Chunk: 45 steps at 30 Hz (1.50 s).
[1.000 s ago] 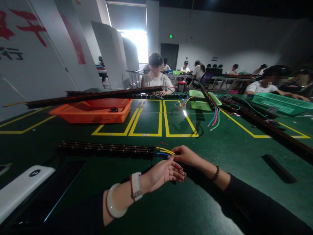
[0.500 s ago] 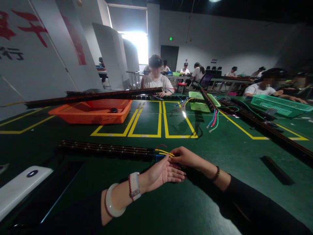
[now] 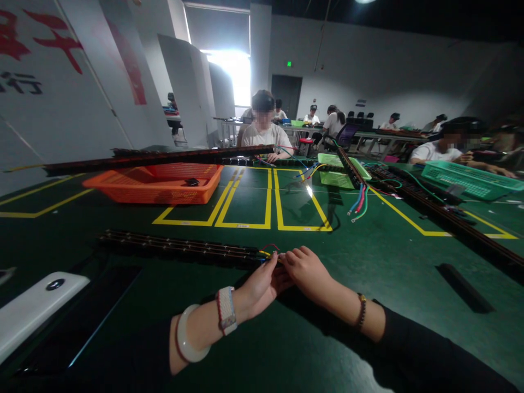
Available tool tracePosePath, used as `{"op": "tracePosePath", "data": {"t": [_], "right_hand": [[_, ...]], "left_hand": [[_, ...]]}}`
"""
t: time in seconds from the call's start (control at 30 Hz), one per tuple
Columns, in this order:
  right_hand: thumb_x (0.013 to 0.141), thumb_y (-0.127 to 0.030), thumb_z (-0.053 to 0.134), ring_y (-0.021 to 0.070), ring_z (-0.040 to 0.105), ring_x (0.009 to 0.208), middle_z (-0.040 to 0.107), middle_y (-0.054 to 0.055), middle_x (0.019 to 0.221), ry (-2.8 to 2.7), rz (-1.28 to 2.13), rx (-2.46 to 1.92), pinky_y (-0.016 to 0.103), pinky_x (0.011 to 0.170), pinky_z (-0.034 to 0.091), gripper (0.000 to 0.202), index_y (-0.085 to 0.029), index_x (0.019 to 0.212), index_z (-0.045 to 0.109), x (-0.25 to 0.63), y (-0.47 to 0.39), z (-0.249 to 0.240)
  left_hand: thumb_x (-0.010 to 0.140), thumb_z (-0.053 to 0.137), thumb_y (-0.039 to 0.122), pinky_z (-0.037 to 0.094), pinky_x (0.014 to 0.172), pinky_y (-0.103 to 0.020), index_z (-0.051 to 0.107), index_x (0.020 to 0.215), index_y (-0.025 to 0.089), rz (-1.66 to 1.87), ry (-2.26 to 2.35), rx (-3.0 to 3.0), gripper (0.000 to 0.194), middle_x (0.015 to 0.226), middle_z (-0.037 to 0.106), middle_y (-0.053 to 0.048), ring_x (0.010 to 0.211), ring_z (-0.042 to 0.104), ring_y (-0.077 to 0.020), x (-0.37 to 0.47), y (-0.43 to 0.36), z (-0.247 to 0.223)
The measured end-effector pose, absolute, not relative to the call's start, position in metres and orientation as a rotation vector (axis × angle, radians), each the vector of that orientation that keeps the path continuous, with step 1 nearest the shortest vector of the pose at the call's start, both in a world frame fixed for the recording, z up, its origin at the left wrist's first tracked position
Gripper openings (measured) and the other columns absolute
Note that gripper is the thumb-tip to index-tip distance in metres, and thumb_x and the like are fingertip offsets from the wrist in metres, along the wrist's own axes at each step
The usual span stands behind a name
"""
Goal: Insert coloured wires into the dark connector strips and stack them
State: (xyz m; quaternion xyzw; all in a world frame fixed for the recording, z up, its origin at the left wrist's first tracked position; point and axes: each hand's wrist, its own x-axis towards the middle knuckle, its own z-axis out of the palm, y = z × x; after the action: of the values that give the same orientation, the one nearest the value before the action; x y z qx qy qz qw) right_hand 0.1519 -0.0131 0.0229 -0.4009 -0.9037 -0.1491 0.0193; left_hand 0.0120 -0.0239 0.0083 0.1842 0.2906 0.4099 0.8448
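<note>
A long black strip assembly (image 3: 180,248) with copper-coloured rails lies flat on the green table. From its right end come yellow and blue wires (image 3: 265,254), along with a thin curved red one. My left hand (image 3: 262,286), wearing a woven-band watch and a pale bangle, has its thumb and curled fingers closed around the wires. Against it presses my right hand (image 3: 309,273), with a beaded bracelet, its fingers closed on the same wires just right of the left thumb. Both hands hide the wire ends.
Beyond the strip stands an orange basket (image 3: 151,194) with another long strip (image 3: 164,158) across it. Green baskets and bundled cables are at the back right. A white device (image 3: 45,305) lies at left, a black bar (image 3: 464,287) at right. A co-worker (image 3: 266,134) sits opposite.
My left hand, previously flat with fingers stretched out, has curled around the wires. My right hand has turned and moved slightly left, closer against it. The strip stays in place.
</note>
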Motion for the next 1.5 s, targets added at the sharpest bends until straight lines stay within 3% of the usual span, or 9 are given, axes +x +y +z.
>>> {"op": "tracePosePath", "data": {"t": [0.2,0.37,0.57,0.8,1.03,1.27,1.5], "right_hand": [[0.086,-0.006,0.047,0.0219,0.053,0.081,0.061,0.014,0.096,-2.791,-0.647,-1.215,0.035,0.070,0.041,0.026,-0.007,0.108,0.061,0.141,-0.030,0.016],[0.087,-0.014,0.051,0.0218,0.053,0.078,0.061,0.011,0.089,-2.800,-0.588,-1.228,0.035,0.067,0.039,0.023,-0.009,0.106,0.062,0.143,-0.035,0.033],[0.090,-0.028,0.053,0.0197,0.058,0.077,0.063,0.010,0.082,-2.709,-0.356,-1.456,0.031,0.067,0.036,0.018,-0.015,0.087,0.065,0.153,-0.035,0.059],[0.086,-0.024,0.056,0.0220,0.063,0.077,0.068,0.011,0.085,-2.841,-0.188,-1.536,0.031,0.066,0.040,0.017,-0.013,0.090,0.068,0.150,-0.034,0.054],[0.083,-0.025,0.053,0.0190,0.064,0.070,0.069,0.008,0.082,-2.773,0.005,-1.599,0.027,0.060,0.039,0.019,-0.017,0.092,0.067,0.149,-0.033,0.057],[0.090,-0.036,0.050,0.0159,0.061,0.064,0.067,0.005,0.073,-2.635,0.095,-1.682,0.024,0.052,0.029,0.026,-0.019,0.078,0.066,0.162,-0.023,0.069],[0.089,-0.027,0.055,0.0147,0.062,0.075,0.069,0.004,0.085,-2.398,0.258,-1.449,0.023,0.064,0.040,0.016,-0.019,0.091,0.068,0.182,0.011,0.050]], "left_hand": [[0.091,0.047,0.019,0.047,0.076,-0.022,0.056,0.080,0.017,0.905,0.662,0.302,0.015,0.075,0.061,0.001,0.073,0.059,-0.0097,0.012,-0.025,0.011],[0.091,0.047,0.017,0.046,0.071,-0.021,0.055,0.071,0.015,0.903,0.680,0.309,0.022,0.068,0.059,0.001,0.065,0.057,-0.0084,0.013,-0.024,0.014],[0.092,0.043,0.021,0.046,0.077,-0.027,0.060,0.071,0.014,0.869,0.665,0.413,0.028,0.070,0.064,-0.004,0.072,0.061,-0.0141,0.012,-0.023,0.013],[0.091,0.044,0.019,0.046,0.075,-0.026,0.064,0.086,0.013,0.847,0.680,0.525,0.021,0.087,0.068,-0.007,0.080,0.061,-0.0150,0.009,-0.024,0.012],[0.091,0.042,0.018,0.046,0.083,-0.029,0.061,0.076,0.014,0.849,0.639,0.529,0.024,0.078,0.067,-0.007,0.085,0.062,-0.0172,0.011,-0.023,0.009],[0.090,0.050,0.036,0.047,0.087,-0.035,0.060,0.080,0.013,0.877,0.622,0.505,0.026,0.081,0.068,-0.008,0.080,0.064,-0.0167,0.011,-0.021,0.002],[0.092,0.045,0.035,0.046,0.091,-0.038,0.059,0.089,0.011,0.840,0.641,0.549,0.029,0.086,0.068,-0.011,0.086,0.066,-0.0194,0.010,-0.020,0.006]]}}
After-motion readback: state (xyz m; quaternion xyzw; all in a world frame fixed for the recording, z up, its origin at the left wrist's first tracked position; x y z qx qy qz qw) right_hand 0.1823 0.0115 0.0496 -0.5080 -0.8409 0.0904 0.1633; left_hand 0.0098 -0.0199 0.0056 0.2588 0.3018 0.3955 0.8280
